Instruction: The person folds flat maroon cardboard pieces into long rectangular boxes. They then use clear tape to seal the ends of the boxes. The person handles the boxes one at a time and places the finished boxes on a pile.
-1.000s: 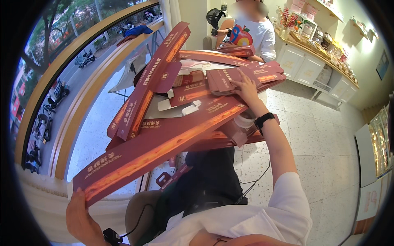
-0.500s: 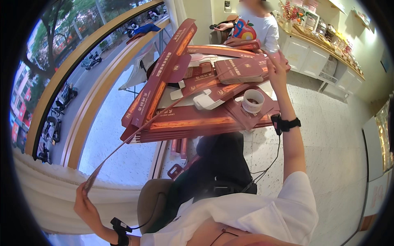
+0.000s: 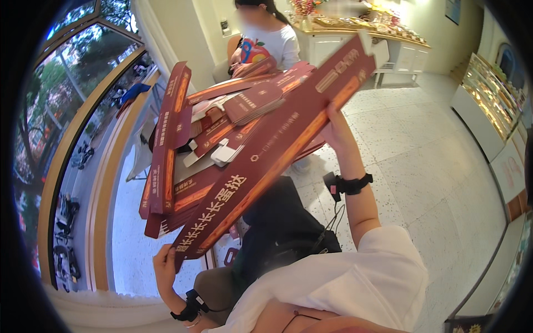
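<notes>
A long, flat maroon carton blank with an orange printed strip slants up from lower left to upper right in front of me. Its near end is pinched by my left hand. My right hand grips the lower edge toward the far end, its fingertips partly hidden. Behind it the table carries a long folded maroon box, a stack of long flat blanks and a pile of smaller maroon cards. A white flap piece lies among them.
Across the table sits a person in a white printed shirt. A window frame runs along the left. A counter with goods stands at the back, and a lit display case is at the right. Cables hang from my wristbands.
The blank was edge-on; now its broad printed face is turned toward me. My hands have come closer together, and the view has shifted right. The white cup is now hidden.
</notes>
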Demonstrator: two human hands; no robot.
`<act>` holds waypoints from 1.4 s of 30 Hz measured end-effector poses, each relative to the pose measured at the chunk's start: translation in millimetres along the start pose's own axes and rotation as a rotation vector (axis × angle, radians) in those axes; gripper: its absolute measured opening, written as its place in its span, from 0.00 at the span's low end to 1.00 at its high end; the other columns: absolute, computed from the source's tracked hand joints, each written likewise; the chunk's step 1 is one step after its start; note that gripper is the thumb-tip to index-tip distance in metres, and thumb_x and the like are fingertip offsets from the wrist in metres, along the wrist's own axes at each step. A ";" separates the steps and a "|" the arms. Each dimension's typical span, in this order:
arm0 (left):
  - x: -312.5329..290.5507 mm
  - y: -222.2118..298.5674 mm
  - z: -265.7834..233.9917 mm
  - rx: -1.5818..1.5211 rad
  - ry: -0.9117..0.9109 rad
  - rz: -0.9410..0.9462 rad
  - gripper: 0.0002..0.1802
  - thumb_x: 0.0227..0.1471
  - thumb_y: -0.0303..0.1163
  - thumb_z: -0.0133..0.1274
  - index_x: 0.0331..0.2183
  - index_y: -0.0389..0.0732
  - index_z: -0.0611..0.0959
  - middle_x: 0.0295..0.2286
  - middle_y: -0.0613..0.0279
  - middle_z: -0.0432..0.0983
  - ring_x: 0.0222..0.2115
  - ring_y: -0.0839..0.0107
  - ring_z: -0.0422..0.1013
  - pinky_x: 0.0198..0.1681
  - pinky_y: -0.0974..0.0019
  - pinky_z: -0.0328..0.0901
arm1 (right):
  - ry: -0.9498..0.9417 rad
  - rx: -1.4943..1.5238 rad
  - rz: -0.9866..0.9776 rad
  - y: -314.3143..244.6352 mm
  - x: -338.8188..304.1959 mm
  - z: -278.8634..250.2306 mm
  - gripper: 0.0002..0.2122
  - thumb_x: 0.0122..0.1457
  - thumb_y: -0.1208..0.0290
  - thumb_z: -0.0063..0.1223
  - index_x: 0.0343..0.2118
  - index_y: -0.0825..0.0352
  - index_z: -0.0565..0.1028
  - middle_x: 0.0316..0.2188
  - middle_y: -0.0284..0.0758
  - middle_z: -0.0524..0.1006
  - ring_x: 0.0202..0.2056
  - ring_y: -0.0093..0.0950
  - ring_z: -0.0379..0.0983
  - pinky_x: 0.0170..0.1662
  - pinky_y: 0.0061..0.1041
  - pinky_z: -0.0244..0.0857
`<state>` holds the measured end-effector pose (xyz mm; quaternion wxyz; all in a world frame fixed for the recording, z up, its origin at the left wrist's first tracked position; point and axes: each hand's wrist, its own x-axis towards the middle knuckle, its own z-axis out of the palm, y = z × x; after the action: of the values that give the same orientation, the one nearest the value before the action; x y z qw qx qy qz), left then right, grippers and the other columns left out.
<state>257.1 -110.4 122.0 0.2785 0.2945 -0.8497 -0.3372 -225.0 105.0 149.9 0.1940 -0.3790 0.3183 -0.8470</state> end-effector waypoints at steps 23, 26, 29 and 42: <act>110.7 112.5 170.8 0.163 0.224 0.467 0.69 0.27 0.46 0.72 0.62 0.34 0.46 0.61 0.37 0.41 0.60 0.41 0.46 0.60 0.47 0.48 | -0.017 -0.740 0.127 76.1 -64.4 101.9 0.25 0.57 0.61 0.55 0.52 0.74 0.64 0.46 0.41 0.71 0.47 0.26 0.68 0.48 0.27 0.64; 114.5 109.1 158.7 0.093 0.118 0.441 0.71 0.26 0.45 0.72 0.62 0.34 0.43 0.60 0.37 0.43 0.61 0.44 0.46 0.61 0.51 0.49 | -0.214 -0.519 0.212 54.3 -49.6 83.6 0.31 0.53 0.57 0.60 0.55 0.71 0.63 0.49 0.43 0.70 0.50 0.29 0.67 0.50 0.31 0.63; 121.7 106.3 152.3 0.047 0.027 0.417 0.72 0.26 0.44 0.72 0.62 0.34 0.42 0.60 0.38 0.44 0.61 0.45 0.45 0.62 0.52 0.47 | -0.363 -0.207 0.203 39.4 -38.7 84.5 0.36 0.50 0.54 0.63 0.56 0.70 0.61 0.51 0.41 0.68 0.53 0.31 0.65 0.54 0.34 0.61; 109.7 122.6 136.3 0.077 -0.122 0.402 0.71 0.28 0.43 0.71 0.63 0.36 0.42 0.62 0.40 0.39 0.63 0.46 0.41 0.63 0.53 0.44 | -0.645 -0.369 0.035 52.7 -11.5 61.8 0.30 0.48 0.51 0.60 0.49 0.68 0.69 0.46 0.35 0.71 0.45 0.30 0.68 0.47 0.28 0.62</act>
<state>53.5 -56.7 158.3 0.2768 0.1084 -0.9189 -0.2593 -165.8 49.3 139.3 0.2272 -0.6497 0.3945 -0.6089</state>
